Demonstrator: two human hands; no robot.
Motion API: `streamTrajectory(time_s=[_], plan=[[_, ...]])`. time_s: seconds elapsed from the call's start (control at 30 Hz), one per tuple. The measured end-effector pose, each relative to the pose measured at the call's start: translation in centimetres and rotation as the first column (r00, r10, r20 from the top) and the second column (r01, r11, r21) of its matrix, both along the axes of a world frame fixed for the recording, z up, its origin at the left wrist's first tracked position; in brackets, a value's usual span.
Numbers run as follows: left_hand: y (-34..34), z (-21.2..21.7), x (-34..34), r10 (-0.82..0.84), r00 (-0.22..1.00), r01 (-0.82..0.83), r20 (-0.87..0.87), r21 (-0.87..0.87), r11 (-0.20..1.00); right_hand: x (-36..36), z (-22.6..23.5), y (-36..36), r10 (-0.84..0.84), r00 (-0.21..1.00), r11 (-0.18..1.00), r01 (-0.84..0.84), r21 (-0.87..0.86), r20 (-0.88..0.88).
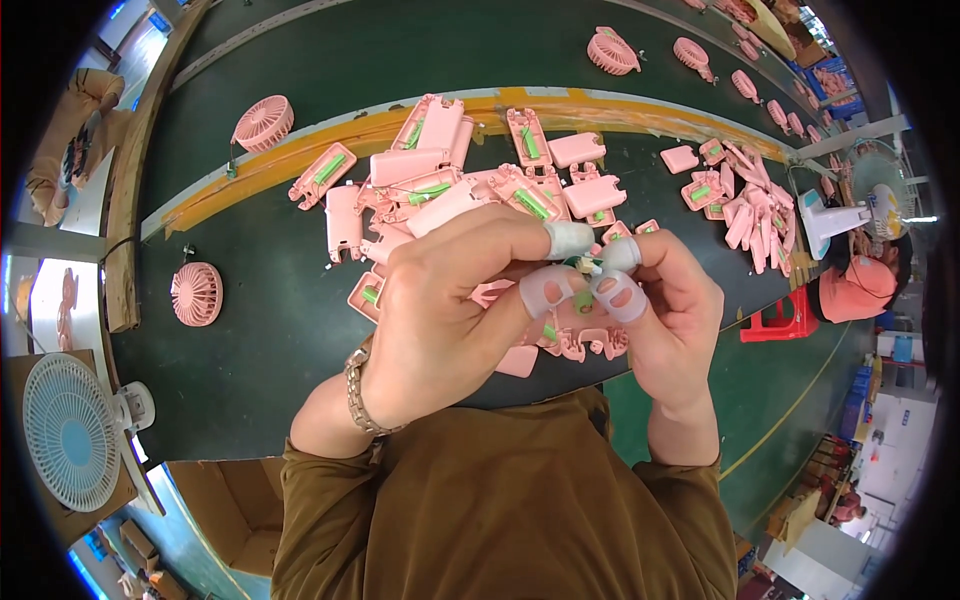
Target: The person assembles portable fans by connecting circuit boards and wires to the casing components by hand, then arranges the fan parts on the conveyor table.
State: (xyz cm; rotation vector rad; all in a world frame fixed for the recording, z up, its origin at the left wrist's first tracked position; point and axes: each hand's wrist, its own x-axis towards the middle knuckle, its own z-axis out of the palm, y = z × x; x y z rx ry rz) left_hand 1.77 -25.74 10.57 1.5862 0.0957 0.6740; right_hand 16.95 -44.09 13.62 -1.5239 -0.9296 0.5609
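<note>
My left hand [430, 310], with a metal-link bracelet at its wrist, and my right hand [675, 310] meet in front of me, thumbs and index fingers in pale finger cots. Pinched between their fingertips is a small part with a white connector [587, 265] and dark green edges, mostly covered by the fingers. Just below the fingertips are pink plastic housings [590, 340], one showing a green piece inside. Beyond my hands lies a loose heap of pink handle shells [410, 165], several with green cells [533, 203] and thin wires in them.
Pink round fan heads [197, 294] lie on the dark green table at left and beyond the yellow-taped ledge [380, 140]. More pink parts [755, 205] are piled at right. A white fan [70, 430] stands at left, a red stool [780, 318] at right. Other people sit nearby.
</note>
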Motion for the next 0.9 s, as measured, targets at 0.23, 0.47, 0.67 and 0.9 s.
streamTrajectory(time_s=[0.23, 0.47, 0.67, 0.9], plan=[[1.2, 0.0, -0.2, 0.021, 0.996, -0.03, 0.082, 0.116, 0.993, 0.2, -0.4, 1.0, 0.021, 0.999, 0.993, -0.018, 0.113, -0.026], [1.5, 0.5, -0.7, 0.048, 0.998, -0.058, 0.049, 0.24, 0.969, -0.4, -1.0, 1.2, 0.089, 0.963, 0.982, -0.042, 0.186, -0.254], [1.2, 0.9, -0.4, 0.03, 0.997, -0.051, 0.078, 0.288, 0.956, 1.6, -1.2, 1.0, 0.168, 0.89, 0.985, -0.134, 0.108, -0.423], [1.3, -0.2, 1.1, -0.017, 0.995, 0.048, -0.095, 0.336, 0.941, 3.4, -3.6, -0.3, 0.16, 0.78, 0.972, -0.231, -0.042, -0.605]])
